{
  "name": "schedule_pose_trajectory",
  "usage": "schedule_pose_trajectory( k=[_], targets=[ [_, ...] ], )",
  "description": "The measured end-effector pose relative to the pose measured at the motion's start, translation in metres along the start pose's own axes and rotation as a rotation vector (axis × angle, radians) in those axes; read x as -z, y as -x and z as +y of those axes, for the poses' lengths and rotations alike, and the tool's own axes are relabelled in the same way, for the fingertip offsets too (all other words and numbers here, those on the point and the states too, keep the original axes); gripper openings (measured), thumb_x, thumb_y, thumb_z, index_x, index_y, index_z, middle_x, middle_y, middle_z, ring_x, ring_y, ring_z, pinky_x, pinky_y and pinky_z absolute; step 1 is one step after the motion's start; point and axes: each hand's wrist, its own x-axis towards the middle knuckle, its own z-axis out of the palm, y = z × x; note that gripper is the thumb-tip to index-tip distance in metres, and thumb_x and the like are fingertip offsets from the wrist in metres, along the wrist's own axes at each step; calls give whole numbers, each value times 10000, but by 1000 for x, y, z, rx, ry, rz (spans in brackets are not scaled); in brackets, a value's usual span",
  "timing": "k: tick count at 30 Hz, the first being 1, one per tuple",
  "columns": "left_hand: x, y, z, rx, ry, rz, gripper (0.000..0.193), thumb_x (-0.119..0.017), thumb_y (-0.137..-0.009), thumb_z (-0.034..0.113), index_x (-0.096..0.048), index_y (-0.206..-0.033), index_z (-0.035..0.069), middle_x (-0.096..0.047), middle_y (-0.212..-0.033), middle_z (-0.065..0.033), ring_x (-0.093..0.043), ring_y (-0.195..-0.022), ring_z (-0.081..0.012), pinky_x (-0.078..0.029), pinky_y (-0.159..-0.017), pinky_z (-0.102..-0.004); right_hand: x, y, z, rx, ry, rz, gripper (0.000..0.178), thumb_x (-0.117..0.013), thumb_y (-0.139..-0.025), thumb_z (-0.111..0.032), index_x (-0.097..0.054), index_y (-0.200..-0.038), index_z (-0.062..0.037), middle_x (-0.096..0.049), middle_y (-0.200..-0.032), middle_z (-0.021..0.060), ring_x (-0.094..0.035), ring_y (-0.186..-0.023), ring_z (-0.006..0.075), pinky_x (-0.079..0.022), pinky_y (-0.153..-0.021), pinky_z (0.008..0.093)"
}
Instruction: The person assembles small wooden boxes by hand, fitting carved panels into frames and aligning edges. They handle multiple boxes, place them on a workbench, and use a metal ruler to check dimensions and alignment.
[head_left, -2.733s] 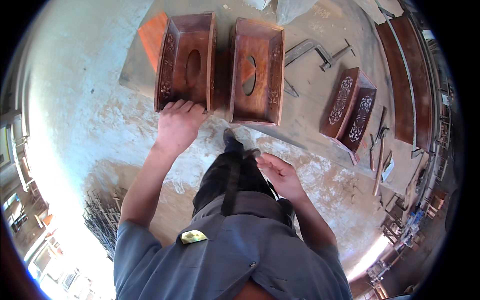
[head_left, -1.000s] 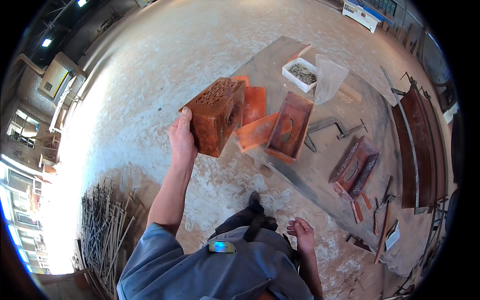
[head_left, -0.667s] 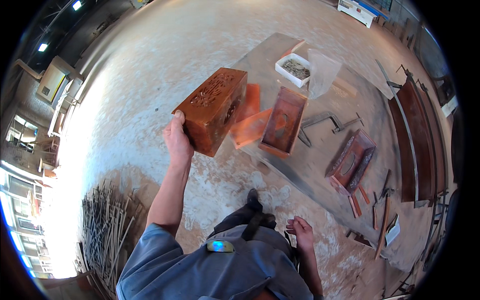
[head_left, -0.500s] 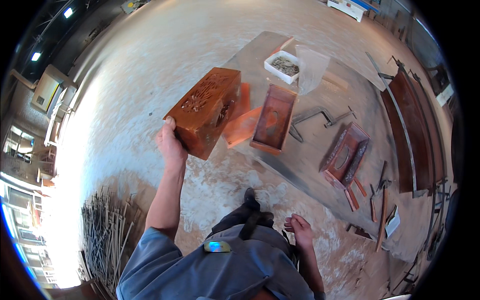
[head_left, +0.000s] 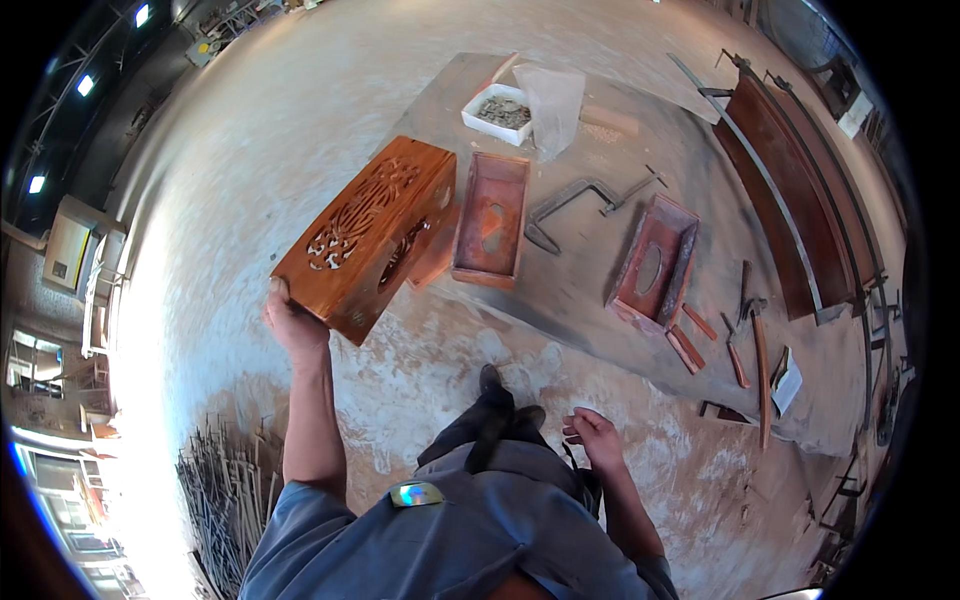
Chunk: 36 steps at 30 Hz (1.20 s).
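My left hand (head_left: 297, 328) is closed on the near left end of a reddish-brown carved wooden box (head_left: 400, 222), held tilted in the air. Pierced patterns cut through its top, and an opening shows in the side facing right. Part of the low table behind is hidden by it. Lower right, by my hip, my right hand (head_left: 594, 437) hangs with loosely curled fingers, nothing visible in it. Beyond the box lies a reddish open wooden box (head_left: 463, 222) with an oval hole in its bottom; a similar open box (head_left: 632, 292) rests further right.
The dusty low table (head_left: 570, 290) carries a metal G-clamp (head_left: 545, 208), a white tray (head_left: 487, 130) of small bits, a plastic bag (head_left: 553, 105) and a hammer (head_left: 764, 375). Clamped brown panels (head_left: 770, 190) stand at right. A pile of thin sticks (head_left: 225, 505) lies lower left.
The carved box has come lower and nearer to me in my left hand, its top and side turned more into view. The table has shifted leftward in the picture. My right hand stays about where it was.
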Motion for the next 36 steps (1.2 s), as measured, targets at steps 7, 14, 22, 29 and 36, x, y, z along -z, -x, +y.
schedule_pose_trajectory(
  k=[7,14,22,29,36],
  targets=[
    [-17,11,18,-14,-245,88,442,-447,-959,293,-596,-1072,-107,-651,-1014,-169,-638,-869,-219,-513,-776,-353,8,1,5,-7,22,15,375,-541,-974,-176,-513,-1272,50,-666,-1097,147,-650,-901,195,-543,-783,329],
    [-10,-11,-13,-5,-492,28,423,-509,-997,331,-648,-854,-42,-615,-756,-21,-519,-676,-73,-403,-591,-233,8,10,20,-54,-58,103,382,-536,-980,-185,-502,-1289,36,-669,-1081,123,-647,-894,175,-535,-782,319],
    [-22,-61,-74,-490,-922,-229,392,-651,-898,200,-506,-592,1,-419,-522,-55,-374,-523,-102,-372,-491,-270,-23,11,13,-103,-102,219,395,-562,-964,-171,-509,-1290,47,-673,-1076,113,-646,-880,163,-528,-776,295],
    [-30,-110,-129,-972,-991,-595,360,-769,-773,268,-538,-563,89,-506,-534,-54,-505,-472,-228,-402,-436,-322,-70,-5,-7,-126,-109,272,377,-565,-968,-164,-518,-1284,36,-679,-1077,98,-641,-888,156,-521,-786,293],
    [-29,-129,-186,-1075,-977,-743,451,-740,-784,387,-478,-534,120,-445,-521,-22,-484,-469,-203,-380,-424,-317,-107,-15,-9,-196,-151,337,360,-565,-965,-154,-534,-1276,25,-679,-1079,101,-640,-889,157,-520,-786,295]
  ],
)
